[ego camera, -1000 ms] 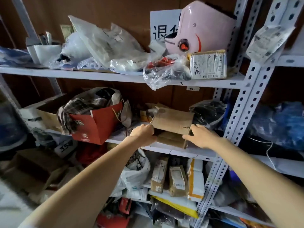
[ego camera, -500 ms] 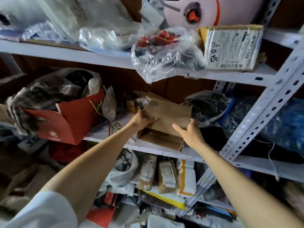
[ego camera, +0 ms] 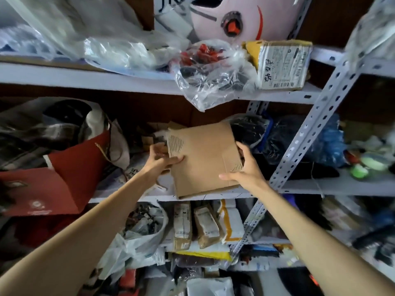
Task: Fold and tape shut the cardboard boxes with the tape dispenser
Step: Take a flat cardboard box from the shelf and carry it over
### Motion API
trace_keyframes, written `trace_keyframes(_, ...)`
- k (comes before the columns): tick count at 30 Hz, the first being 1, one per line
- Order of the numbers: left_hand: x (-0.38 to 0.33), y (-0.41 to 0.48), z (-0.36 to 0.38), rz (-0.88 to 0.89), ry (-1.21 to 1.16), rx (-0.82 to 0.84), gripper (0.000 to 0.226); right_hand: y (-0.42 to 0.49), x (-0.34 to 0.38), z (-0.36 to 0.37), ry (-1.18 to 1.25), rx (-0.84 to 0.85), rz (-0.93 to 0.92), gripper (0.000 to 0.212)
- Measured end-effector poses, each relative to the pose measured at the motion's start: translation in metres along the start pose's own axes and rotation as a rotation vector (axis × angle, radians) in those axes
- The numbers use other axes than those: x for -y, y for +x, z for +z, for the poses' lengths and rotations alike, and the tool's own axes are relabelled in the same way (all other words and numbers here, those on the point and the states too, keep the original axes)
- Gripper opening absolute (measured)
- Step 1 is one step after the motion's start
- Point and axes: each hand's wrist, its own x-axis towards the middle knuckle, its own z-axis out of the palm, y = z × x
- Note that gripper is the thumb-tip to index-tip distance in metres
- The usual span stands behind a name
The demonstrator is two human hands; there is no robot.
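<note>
A flattened brown cardboard box (ego camera: 203,159) is tilted up off the middle shelf, its lower edge near the shelf's front lip. Torn patches show its corrugation at the upper left and right side. My left hand (ego camera: 162,160) grips its left edge, thumb on the front face. My right hand (ego camera: 245,167) holds the right edge, thumb across the lower front and fingers behind. No tape dispenser is in view.
A red paper bag (ego camera: 70,174) with checked cloth stands to the left on the white shelf (ego camera: 213,196). Black plastic-wrapped goods (ego camera: 256,129) lie right of the box. A perforated grey upright (ego camera: 310,129) runs diagonally at right. Parcels (ego camera: 192,223) fill the shelf below.
Both hands have lifted the flattened box up from the shelf and turned its broad face toward me. The camera has moved closer to the shelving.
</note>
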Motion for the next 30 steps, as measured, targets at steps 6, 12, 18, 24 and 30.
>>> trace_keyframes(6, -0.008, -0.010, 0.011, -0.051, 0.035, 0.351, 0.087, -0.075, -0.003, -0.014, -0.023, -0.135, 0.067, 0.104)
trace_keyframes(12, 0.023, -0.068, 0.115, -0.033, 0.017, 0.719, 0.099, -0.185, -0.026, -0.059, 0.098, -0.444, 0.167, 0.096)
trace_keyframes(18, 0.059, -0.186, 0.259, -0.010, -0.043, 1.069, 0.103, -0.334, -0.060, -0.126, 0.111, -0.859, 0.279, 0.089)
trace_keyframes(24, 0.097, -0.328, 0.409, 0.037, 0.071, 1.425, 0.087, -0.508, -0.082, -0.196, 0.154, -1.256, 0.428, 0.083)
trace_keyframes(30, 0.136, -0.509, 0.519, -0.040, 0.251, 1.815, 0.092, -0.675, -0.082, -0.228, 0.278, -1.654, 0.428, 0.085)
